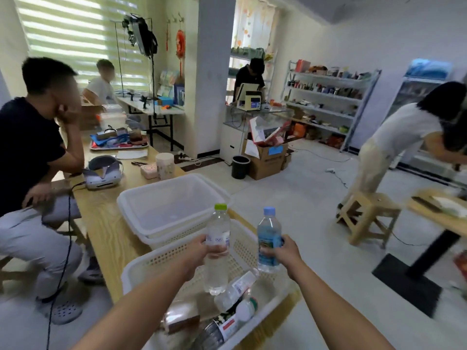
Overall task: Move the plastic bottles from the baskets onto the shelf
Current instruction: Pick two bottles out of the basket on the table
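My left hand grips a clear plastic bottle with a green cap, held upright above the near white basket. My right hand grips a blue-labelled bottle with a light blue cap, also upright, over the basket's right side. Several more bottles lie on their sides in the bottom of that basket. Behind it, stacked white baskets stand on the wooden table and hold nothing that I can see. A white shelf with goods stands far across the room.
A seated person is at the table's left, next to a headset and a cup. A wooden stool, a bending person, another table, a black bin and cardboard boxes occupy the floor ahead.
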